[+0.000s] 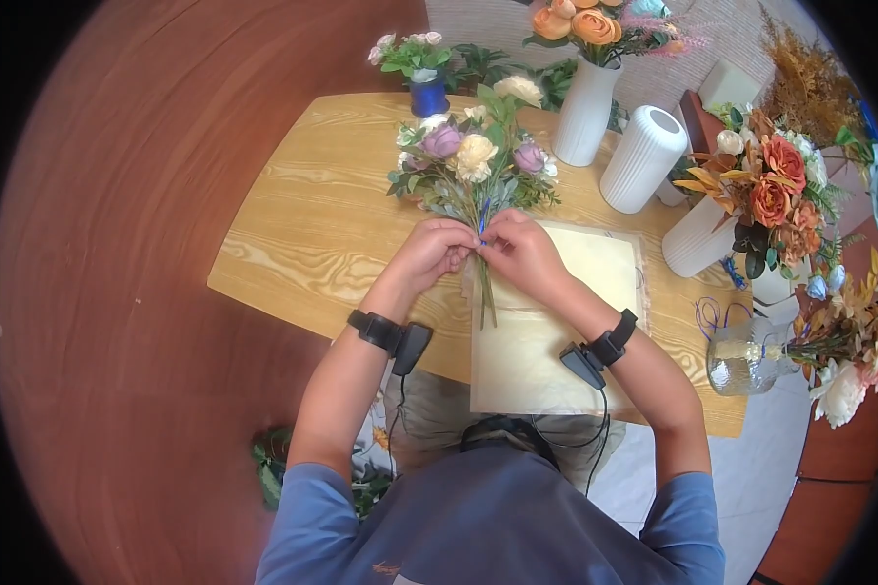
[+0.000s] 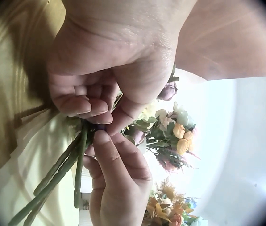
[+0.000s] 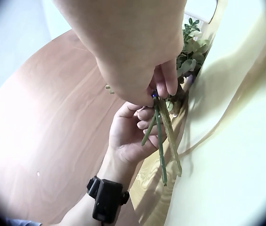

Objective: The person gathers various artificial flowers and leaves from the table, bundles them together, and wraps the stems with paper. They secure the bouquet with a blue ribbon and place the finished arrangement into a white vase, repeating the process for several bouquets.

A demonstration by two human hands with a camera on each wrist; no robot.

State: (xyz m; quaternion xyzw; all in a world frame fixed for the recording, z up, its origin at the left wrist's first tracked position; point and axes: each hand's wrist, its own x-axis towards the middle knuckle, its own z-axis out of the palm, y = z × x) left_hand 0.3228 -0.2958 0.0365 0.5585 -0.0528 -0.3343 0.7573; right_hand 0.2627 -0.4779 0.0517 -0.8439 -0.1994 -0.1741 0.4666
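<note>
A bouquet of artificial flowers, with purple and cream blooms and green leaves, lies on the table with its stems toward the person. At the binding point, a thin blue tie runs along the stems. My left hand pinches at the tie from the left, thumb and index together. From the right, my right hand pinches it too, fingertips meeting the left ones. Below the fingers the bare green stems stick out loosely. In the right wrist view, a speck of blue shows between the fingers; most of the tie is hidden.
Cream wrapping sheets lie under the stems on the wooden table. A white vase and a glass jar line the right side. A blue ribbon spool stands at the back edge, and blue cord lies at right.
</note>
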